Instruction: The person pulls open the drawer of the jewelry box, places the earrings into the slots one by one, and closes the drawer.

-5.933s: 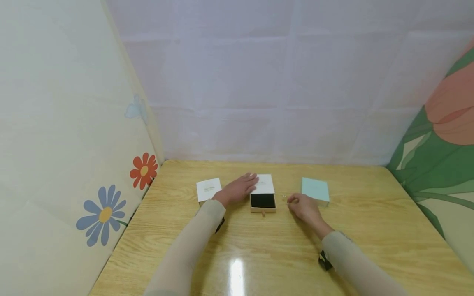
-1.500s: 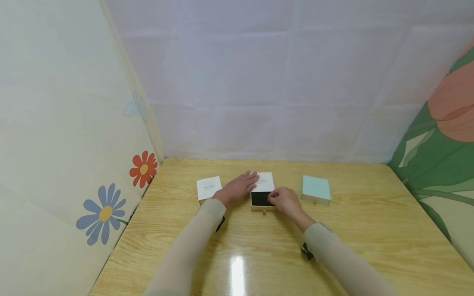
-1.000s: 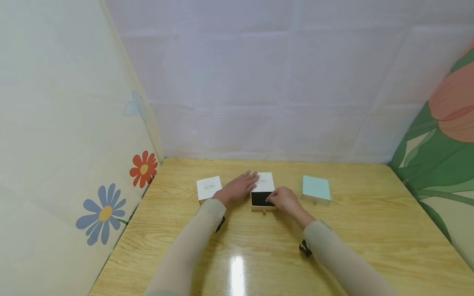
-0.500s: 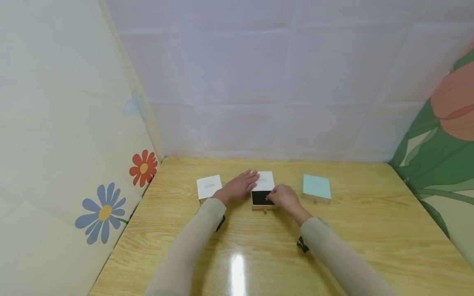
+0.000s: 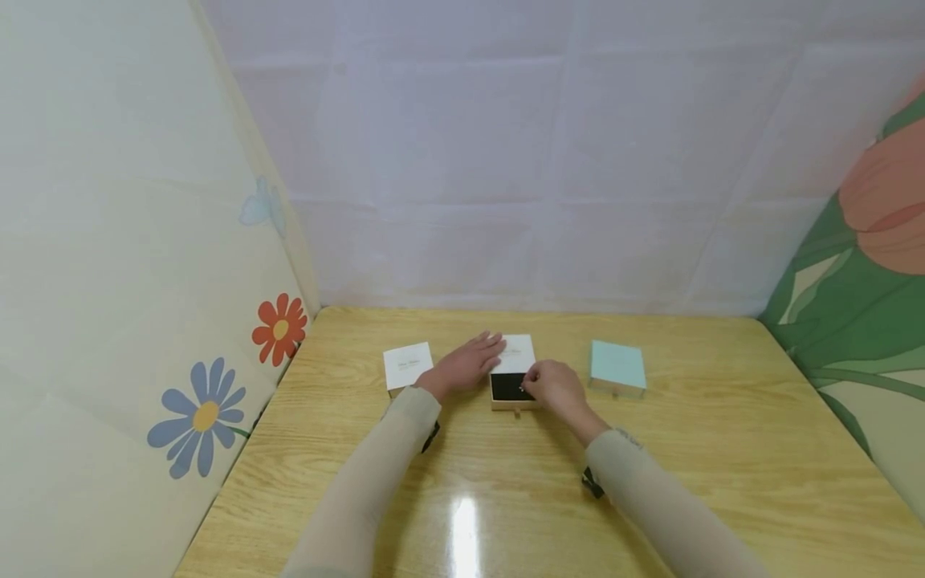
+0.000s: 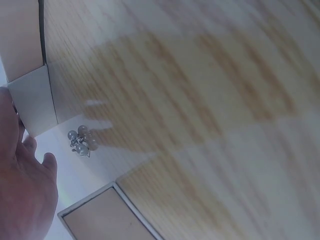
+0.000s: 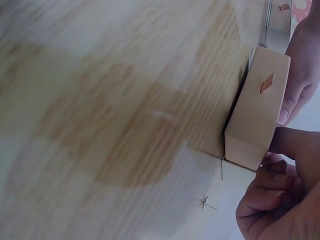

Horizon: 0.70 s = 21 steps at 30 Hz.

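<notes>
My left hand rests flat, fingers extended, on the white sleeve of the middle drawer box. Its drawer, lined in black, is pulled out towards me. Over the drawer's right side my right hand pinches a small silvery earring at its fingertips, close to the lining; the fingertips are partly hidden by the drawer wall in the right wrist view. A snowflake-shaped earring lies on the table right of the box. Pearl earrings lie on the table near my left hand.
Another white box stands left of the middle one, partly behind my left wrist. A turquoise box stands to the right. The wooden table meets a pale cloth backdrop behind the boxes.
My right hand has moved left from the table beside the turquoise box to the open drawer, then shifted only slightly there. My left hand has stayed on the sleeve.
</notes>
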Tool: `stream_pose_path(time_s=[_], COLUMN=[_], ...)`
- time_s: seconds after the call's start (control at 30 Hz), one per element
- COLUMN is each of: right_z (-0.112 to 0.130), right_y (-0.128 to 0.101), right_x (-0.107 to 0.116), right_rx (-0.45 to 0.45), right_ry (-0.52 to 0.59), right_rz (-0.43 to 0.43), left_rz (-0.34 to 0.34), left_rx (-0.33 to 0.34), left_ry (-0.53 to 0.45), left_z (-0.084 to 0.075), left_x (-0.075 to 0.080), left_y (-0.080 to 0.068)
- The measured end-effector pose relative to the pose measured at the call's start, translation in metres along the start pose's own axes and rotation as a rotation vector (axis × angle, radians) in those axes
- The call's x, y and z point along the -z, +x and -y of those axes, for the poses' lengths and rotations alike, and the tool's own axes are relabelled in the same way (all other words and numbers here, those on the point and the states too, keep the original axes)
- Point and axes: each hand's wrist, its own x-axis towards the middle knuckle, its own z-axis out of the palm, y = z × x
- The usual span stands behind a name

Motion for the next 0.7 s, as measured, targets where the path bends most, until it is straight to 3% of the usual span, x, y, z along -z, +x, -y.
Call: stream_pose_path(time_s=[0.4,0.7], right_z=[-0.0012,-0.009], right_y=[-0.0047,-0.0052], right_x=[-0.0001,0.0039], right_rx=[-0.006,0.006], right_ry=[0.021,0.096], right_rz=[-0.019,-0.042], left_rz=[-0.003,-0.011], left_rx=[0.001,-0.009], left_ry=[-0.007,-0.001], left_z=[-0.0007,0.0008], left_x=[-0.0002,-0.0017], left_y=[-0.0009,-0.0002])
